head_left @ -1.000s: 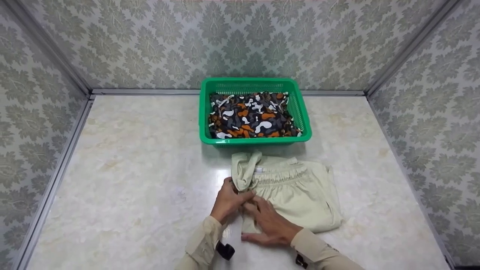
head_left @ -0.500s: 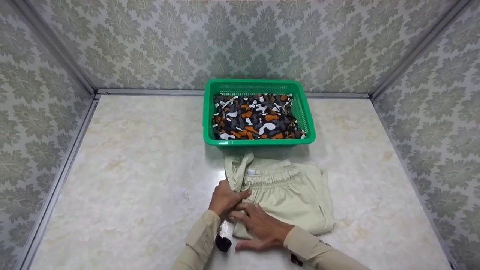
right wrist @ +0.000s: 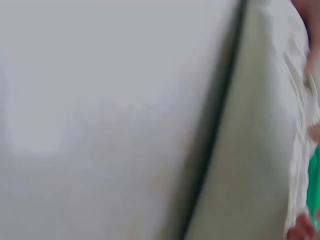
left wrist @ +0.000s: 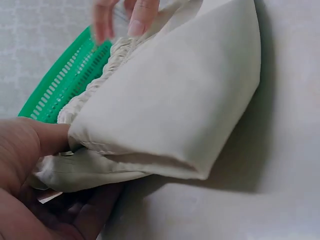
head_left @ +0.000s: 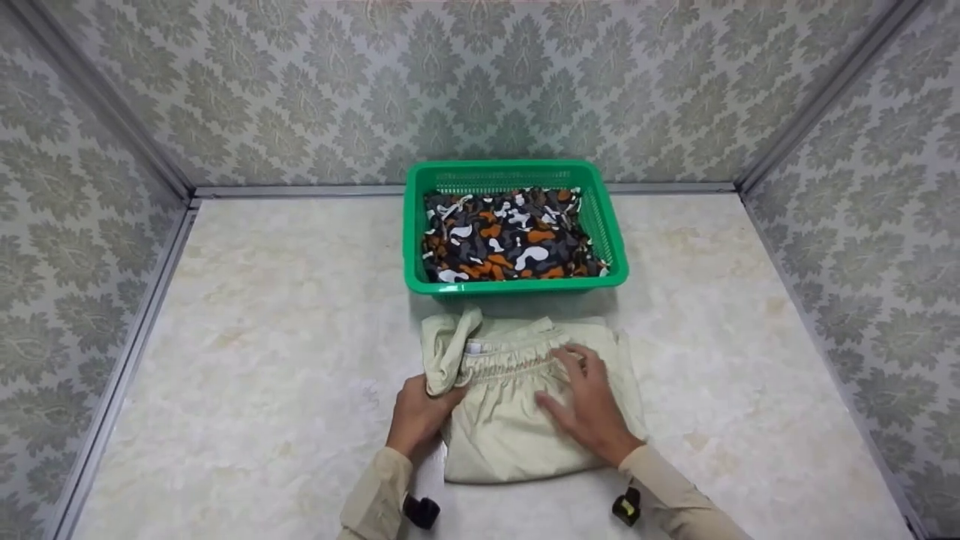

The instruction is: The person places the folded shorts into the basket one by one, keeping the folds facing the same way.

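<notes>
Folded pale beige-green trousers [head_left: 510,442] with a gathered elastic waistband lie on the table in the head view. At their left edge my left hand [head_left: 421,414] pinches the cloth, thumb on top and fingers underneath, as the left wrist view shows on the trousers [left wrist: 170,100]. A loose folded flap of cloth [head_left: 444,352] stands up beside the waistband there. Over the right part of the waistband is my right hand [head_left: 592,409], fingers spread and slightly bent. Whether its fingertips touch the cloth, I cannot tell. The right wrist view shows mostly table and the trousers' edge [right wrist: 245,160].
Just behind the trousers stands a green plastic basket [head_left: 517,287] holding camouflage-patterned clothing [head_left: 487,244] in black, grey, orange and white. Patterned wall panels [head_left: 480,90] enclose the pale marbled table [head_left: 262,337] at the back and both sides.
My right hand has left the area beside my left hand and moved right and up over the waistband. The trousers have shifted left, with my left hand still gripping their edge.
</notes>
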Available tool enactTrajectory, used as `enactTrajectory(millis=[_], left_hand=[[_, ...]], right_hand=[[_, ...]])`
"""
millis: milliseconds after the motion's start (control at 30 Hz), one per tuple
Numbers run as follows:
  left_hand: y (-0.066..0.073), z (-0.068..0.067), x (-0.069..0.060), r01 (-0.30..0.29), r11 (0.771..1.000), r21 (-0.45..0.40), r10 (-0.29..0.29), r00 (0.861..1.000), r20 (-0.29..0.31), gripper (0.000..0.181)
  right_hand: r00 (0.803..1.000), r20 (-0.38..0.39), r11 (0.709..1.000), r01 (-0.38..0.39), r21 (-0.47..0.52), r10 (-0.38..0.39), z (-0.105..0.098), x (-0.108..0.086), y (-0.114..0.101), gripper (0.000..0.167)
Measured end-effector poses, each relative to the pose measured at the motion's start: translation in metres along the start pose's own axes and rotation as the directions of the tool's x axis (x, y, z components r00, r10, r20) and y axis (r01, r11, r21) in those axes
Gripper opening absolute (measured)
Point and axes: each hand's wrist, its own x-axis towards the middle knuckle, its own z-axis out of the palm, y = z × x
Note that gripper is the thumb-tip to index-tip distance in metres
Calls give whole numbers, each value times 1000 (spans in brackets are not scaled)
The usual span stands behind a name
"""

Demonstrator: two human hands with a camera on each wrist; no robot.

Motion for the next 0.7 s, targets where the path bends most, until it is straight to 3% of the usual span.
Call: enactTrajectory(millis=[67, 133, 200, 300, 400, 467, 500, 567, 700], left_hand=[[-3, -5, -2, -8, 1000, 26, 8, 1000, -16, 31], [-7, -9, -4, -4, 999, 33, 5, 1000, -30, 29], [-10, -13, -5, 8, 999, 43, -6, 999, -50, 26], [-15, -18, -7, 59, 998, 14, -58, 997, -53, 26], [-16, -23, -8, 134, 990, -35, -135, 990, -40, 41], [-14, -26, -8, 150, 988, -48, -152, 987, -49, 51], [-14, -27, -7, 148, 988, -43, -150, 986, -65, 55], [-12, -27, -6, 113, 993, -19, -114, 988, -103, 62], [-10, -23, -4, 37, 999, -12, -38, 993, -115, 79]], right_hand=[[984, -41, 984, -176, -19, 175, -9, 1, 8, 81], [935, -12, 935, -355, -1, 355, -21, 3, 15, 94], [865, 65, 866, -500, 21, 498, -33, 5, 20, 104], [739, 225, 740, -666, 95, 636, -51, 8, 24, 113], [628, 359, 599, -775, 203, 691, -62, 12, 25, 116], [574, 427, 500, -818, 283, 698, -65, 14, 25, 114], [552, 451, 454, -833, 316, 701, -65, 15, 25, 112], [529, 480, 378, -844, 380, 700, -63, 17, 26, 106], [533, 559, 221, -819, 529, 635, -56, 17, 31, 73]])
